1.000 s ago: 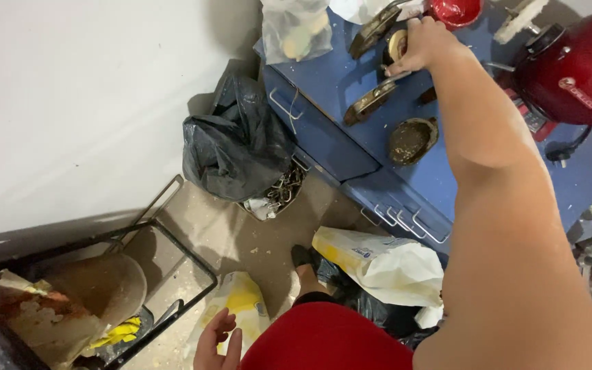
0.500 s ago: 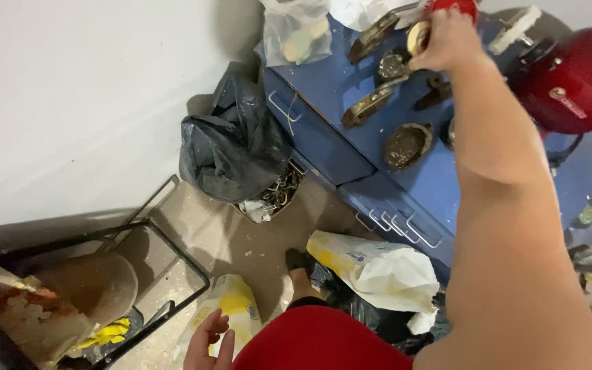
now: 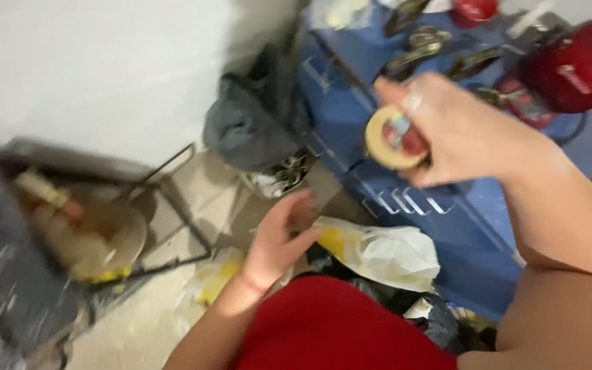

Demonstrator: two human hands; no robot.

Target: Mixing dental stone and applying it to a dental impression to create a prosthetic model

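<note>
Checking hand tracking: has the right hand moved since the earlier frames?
Yes. The right hand, holding a tape roll, has pulled back from the far edge of the blue cabinet toward the person.

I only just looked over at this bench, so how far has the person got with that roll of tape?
Done: the tan roll of tape is off the cluttered blue metal table and gripped in the right hand. In hand: the roll is held in the air above the table edge, while the open left hand reaches up beneath it, not touching. Left: no tape looks peeled or applied yet; the picture is blurred.
</note>
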